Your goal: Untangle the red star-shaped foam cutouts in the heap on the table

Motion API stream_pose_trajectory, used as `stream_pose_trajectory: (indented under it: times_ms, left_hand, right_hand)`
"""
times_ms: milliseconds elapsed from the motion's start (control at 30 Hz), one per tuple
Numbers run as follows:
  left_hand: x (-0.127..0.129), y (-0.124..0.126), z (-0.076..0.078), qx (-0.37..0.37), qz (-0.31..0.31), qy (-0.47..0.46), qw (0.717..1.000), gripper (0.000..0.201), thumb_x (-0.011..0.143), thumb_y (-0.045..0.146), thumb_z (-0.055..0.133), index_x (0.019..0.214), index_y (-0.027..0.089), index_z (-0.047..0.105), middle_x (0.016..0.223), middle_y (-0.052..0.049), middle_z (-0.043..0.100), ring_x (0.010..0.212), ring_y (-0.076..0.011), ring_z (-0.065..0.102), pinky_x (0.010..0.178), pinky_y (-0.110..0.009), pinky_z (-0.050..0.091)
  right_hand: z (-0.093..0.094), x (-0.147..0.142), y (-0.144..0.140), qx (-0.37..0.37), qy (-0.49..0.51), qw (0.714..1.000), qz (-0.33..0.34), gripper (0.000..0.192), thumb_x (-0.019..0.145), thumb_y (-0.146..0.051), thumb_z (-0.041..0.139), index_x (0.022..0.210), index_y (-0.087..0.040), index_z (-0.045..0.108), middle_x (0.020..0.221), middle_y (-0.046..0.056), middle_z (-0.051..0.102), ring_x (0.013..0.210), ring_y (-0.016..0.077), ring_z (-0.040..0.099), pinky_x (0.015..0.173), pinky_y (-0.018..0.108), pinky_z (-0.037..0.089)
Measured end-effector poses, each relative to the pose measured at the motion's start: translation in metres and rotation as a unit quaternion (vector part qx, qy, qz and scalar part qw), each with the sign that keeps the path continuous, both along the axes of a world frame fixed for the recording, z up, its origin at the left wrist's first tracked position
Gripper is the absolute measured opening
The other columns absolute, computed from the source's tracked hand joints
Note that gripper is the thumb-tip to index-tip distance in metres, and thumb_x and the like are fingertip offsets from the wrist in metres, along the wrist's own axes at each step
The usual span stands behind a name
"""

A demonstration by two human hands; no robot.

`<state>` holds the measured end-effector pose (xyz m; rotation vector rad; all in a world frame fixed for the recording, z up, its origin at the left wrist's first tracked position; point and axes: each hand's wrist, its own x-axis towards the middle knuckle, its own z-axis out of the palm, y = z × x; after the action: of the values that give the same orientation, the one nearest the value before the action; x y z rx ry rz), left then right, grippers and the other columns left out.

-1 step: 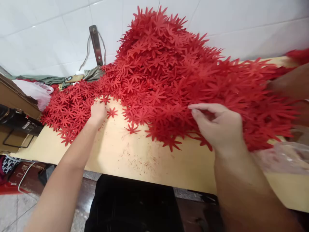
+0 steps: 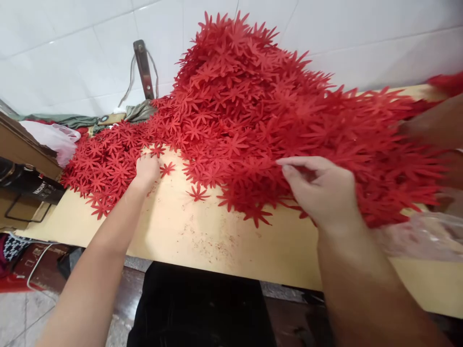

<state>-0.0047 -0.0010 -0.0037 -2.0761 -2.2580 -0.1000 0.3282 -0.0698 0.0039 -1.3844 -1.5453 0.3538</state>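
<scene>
A large heap of red flower-shaped cut-outs (image 2: 235, 96) with thin pointed petals rises against the wall. My left hand (image 2: 147, 167) rests at the inner edge of the lower left part of the heap, its fingers curled; what they hold, if anything, is hidden. Just right of it, one loose red cut-out (image 2: 167, 169) lies on the tabletop (image 2: 231, 246). Another loose cut-out (image 2: 197, 193) lies nearer the front. Over the right part of the heap is my right hand (image 2: 321, 190), thumb and forefinger pinched together. Anything between those fingertips is too small to make out.
On the left stand a cardboard box (image 2: 27, 140), a white plastic bag (image 2: 54, 137) and a black vacuum container (image 2: 31, 182). A metal bracket (image 2: 143, 70) leans at the wall. Clear plastic (image 2: 423, 236) lies at the right. Reddish crumbs dot the tabletop.
My right hand has shifted slightly to the left above the heap, still pinched. My left hand stays in about the same place.
</scene>
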Motion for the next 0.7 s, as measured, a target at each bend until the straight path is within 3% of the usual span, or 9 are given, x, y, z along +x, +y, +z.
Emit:
stream_pose_trajectory:
  times_ms: [100, 200, 267, 333, 400, 467, 533, 633, 700]
  left_hand:
    - [-0.003, -0.002, -0.003, -0.006, -0.020, 0.018, 1.000, 0.039, 0.086, 0.019, 0.037, 0.111, 0.009, 0.065, 0.120, -0.022, 0.063, 0.116, -0.0324, 0.056, 0.097, -0.046, 0.042]
    - [-0.004, -0.002, 0.006, 0.044, -0.011, -0.001, 0.999, 0.039, 0.089, 0.024, 0.034, 0.110, 0.012, 0.064, 0.115, -0.019, 0.065, 0.111, -0.0312, 0.059, 0.094, -0.045, 0.043]
    - [-0.004, -0.002, 0.016, 0.116, 0.005, -0.066, 0.991, 0.035, 0.089, 0.026, 0.035, 0.105, 0.015, 0.064, 0.110, -0.016, 0.066, 0.108, -0.0279, 0.060, 0.094, -0.041, 0.043]
    - [0.002, -0.004, 0.026, 0.176, 0.013, -0.199, 0.964, 0.026, 0.089, 0.026, 0.039, 0.092, 0.017, 0.063, 0.097, -0.011, 0.068, 0.098, -0.0226, 0.062, 0.089, -0.035, 0.045]
    - [0.019, -0.009, 0.035, 0.176, -0.002, -0.380, 0.908, 0.027, 0.090, 0.032, 0.040, 0.076, 0.018, 0.058, 0.079, -0.006, 0.065, 0.079, -0.0169, 0.063, 0.077, -0.029, 0.048]
    - [0.049, -0.018, 0.040, 0.111, -0.033, -0.551, 0.826, 0.039, 0.093, 0.040, 0.037, 0.064, 0.018, 0.052, 0.062, -0.001, 0.057, 0.059, -0.0133, 0.059, 0.063, -0.026, 0.048]
    - [0.086, -0.028, 0.040, 0.076, -0.050, -0.643, 0.761, 0.040, 0.091, 0.043, 0.041, 0.062, 0.018, 0.053, 0.052, 0.002, 0.051, 0.051, -0.0110, 0.053, 0.057, -0.024, 0.045]
    - [0.137, -0.039, 0.032, 0.084, -0.074, -0.741, 0.662, 0.028, 0.088, 0.036, 0.052, 0.067, 0.017, 0.056, 0.064, 0.002, 0.059, 0.065, -0.0088, 0.059, 0.069, -0.021, 0.049]
    - [0.157, -0.040, 0.024, 0.104, -0.057, -0.777, 0.618, 0.025, 0.089, 0.040, 0.050, 0.078, 0.018, 0.058, 0.079, 0.000, 0.066, 0.081, -0.0104, 0.064, 0.080, -0.023, 0.051]
  right_hand:
    - [-0.002, -0.009, 0.000, 0.037, -0.012, 0.999, 0.038, 0.017, 0.081, -0.031, 0.054, 0.083, -0.024, 0.070, 0.088, 0.011, 0.071, 0.082, 0.0242, 0.067, 0.077, 0.046, 0.055]
    - [-0.001, -0.016, -0.006, 0.072, -0.031, 0.995, 0.065, 0.018, 0.081, -0.029, 0.054, 0.084, -0.022, 0.071, 0.086, 0.008, 0.072, 0.084, 0.0217, 0.067, 0.081, 0.045, 0.055]
    - [0.001, -0.023, -0.011, 0.067, -0.026, 0.994, 0.077, 0.017, 0.082, -0.029, 0.055, 0.084, -0.023, 0.071, 0.086, 0.007, 0.072, 0.084, 0.0204, 0.066, 0.083, 0.043, 0.054]
    - [0.002, -0.035, -0.012, 0.037, 0.015, 0.994, 0.098, 0.017, 0.083, -0.031, 0.056, 0.087, -0.023, 0.071, 0.089, 0.007, 0.073, 0.086, 0.0198, 0.067, 0.084, 0.042, 0.054]
    - [0.004, -0.051, -0.008, -0.003, 0.097, 0.987, 0.126, 0.023, 0.083, -0.038, 0.058, 0.094, -0.022, 0.070, 0.098, 0.008, 0.073, 0.091, 0.0197, 0.068, 0.086, 0.041, 0.055]
    - [0.007, -0.070, 0.002, -0.040, 0.204, 0.967, 0.150, 0.037, 0.081, -0.049, 0.058, 0.102, -0.021, 0.068, 0.109, 0.009, 0.071, 0.100, 0.0200, 0.067, 0.091, 0.041, 0.054]
    - [0.010, -0.090, 0.016, -0.065, 0.289, 0.940, 0.167, 0.051, 0.077, -0.061, 0.057, 0.107, -0.020, 0.066, 0.117, 0.010, 0.069, 0.108, 0.0200, 0.065, 0.099, 0.041, 0.051]
    - [0.013, -0.112, 0.036, -0.086, 0.347, 0.918, 0.171, 0.069, 0.070, -0.077, 0.049, 0.099, -0.017, 0.067, 0.114, 0.011, 0.070, 0.110, 0.0213, 0.064, 0.103, 0.039, 0.047]
    - [0.011, -0.119, 0.042, -0.072, 0.348, 0.919, 0.174, 0.078, 0.065, -0.082, 0.049, 0.101, -0.015, 0.067, 0.117, 0.012, 0.068, 0.114, 0.0225, 0.062, 0.107, 0.038, 0.044]
